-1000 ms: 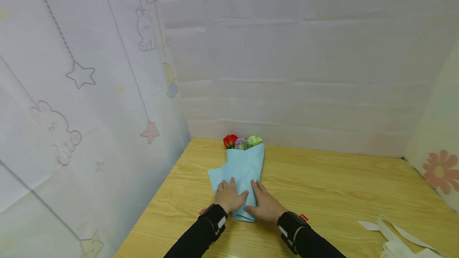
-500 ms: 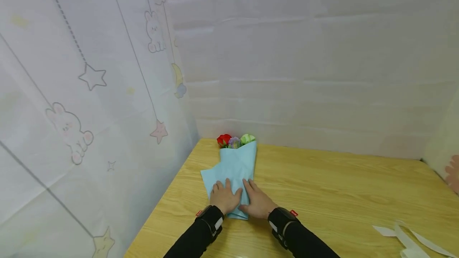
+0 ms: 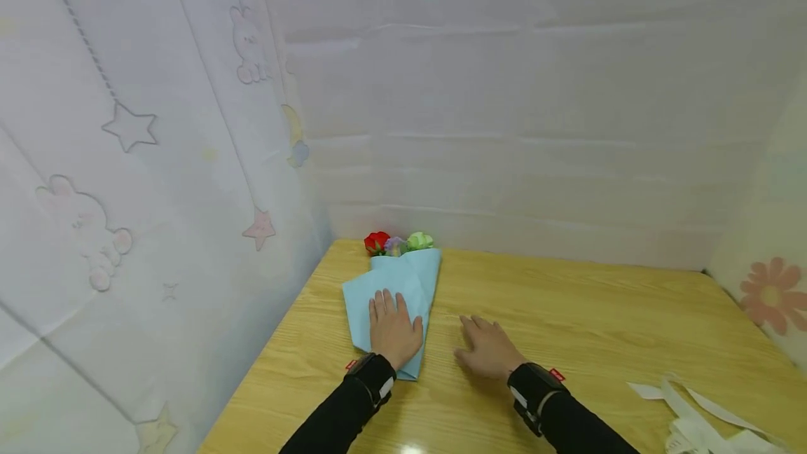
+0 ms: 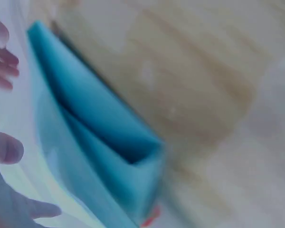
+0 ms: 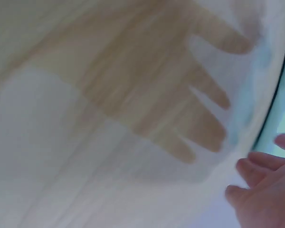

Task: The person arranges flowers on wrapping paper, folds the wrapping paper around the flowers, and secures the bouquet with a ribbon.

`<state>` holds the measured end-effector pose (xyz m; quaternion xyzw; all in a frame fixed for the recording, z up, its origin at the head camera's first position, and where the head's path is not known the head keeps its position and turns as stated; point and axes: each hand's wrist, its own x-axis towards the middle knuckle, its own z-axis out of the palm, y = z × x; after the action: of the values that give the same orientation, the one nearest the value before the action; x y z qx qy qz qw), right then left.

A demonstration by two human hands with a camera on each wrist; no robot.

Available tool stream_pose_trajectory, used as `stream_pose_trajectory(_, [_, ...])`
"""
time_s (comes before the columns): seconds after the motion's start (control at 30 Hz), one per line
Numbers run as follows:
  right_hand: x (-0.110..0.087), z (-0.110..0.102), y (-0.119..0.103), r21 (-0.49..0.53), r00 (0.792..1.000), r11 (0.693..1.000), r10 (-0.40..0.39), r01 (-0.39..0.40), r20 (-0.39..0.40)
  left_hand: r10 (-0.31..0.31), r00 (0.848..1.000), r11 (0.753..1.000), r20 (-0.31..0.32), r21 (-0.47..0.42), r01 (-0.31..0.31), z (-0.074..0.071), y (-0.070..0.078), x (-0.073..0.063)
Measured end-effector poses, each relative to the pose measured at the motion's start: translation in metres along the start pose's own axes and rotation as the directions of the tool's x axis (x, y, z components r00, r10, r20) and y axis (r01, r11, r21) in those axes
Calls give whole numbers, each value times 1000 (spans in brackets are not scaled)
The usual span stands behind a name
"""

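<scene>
Paper (image 4: 107, 114) gapes at one folded end in the left wrist view only; it lies on the table (image 3: 567, 328) under the left hand (image 3: 394, 331), fingers straight. The right hand (image 3: 490, 350), fingers relaxed, is apart, to its right.

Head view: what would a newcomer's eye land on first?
Probably the red flower at the far end of the blue wrap, next to a purple flower. Then the left hand lying on the wrap, with the right hand apart from it over the table. The white strips at lower right stand out less.
</scene>
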<state>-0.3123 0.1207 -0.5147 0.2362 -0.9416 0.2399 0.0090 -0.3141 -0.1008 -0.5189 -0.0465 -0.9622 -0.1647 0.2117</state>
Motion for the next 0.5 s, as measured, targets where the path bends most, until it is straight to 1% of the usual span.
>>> stream_pose_trajectory(0.1, [-20, -27, 16, -64, 999, 998, 27, -28, -20, 90, 996, 996, 9, 3, -90, -1, 16, 5])
stream_pose_trajectory(0.23, [-44, -62, 42, -158, 995, 983, 80, -90, -64, 187, 981, 982, 53, -1, -187, -3, 39, 9])
stream_pose_trajectory(0.33, [-63, -85, 67, -244, 983, 955, 142, -166, -112, 233, 969, 972, 81, 11, -234, -4, 55, 11])
stream_pose_trajectory(0.4, [-76, -99, 86, -283, 972, 935, 172, -212, -158, 251, 963, 967, 98, 22, -254, -3, 62, 12])
stream_pose_trajectory(0.47, [-89, -111, 105, -296, 957, 917, 217, -267, -191, 271, 956, 961, 115, 29, -276, -1, 67, 11])
stream_pose_trajectory(0.5, [-96, -118, 113, -286, 949, 911, 252, -298, -187, 280, 952, 958, 126, 30, -286, -1, 68, 10])
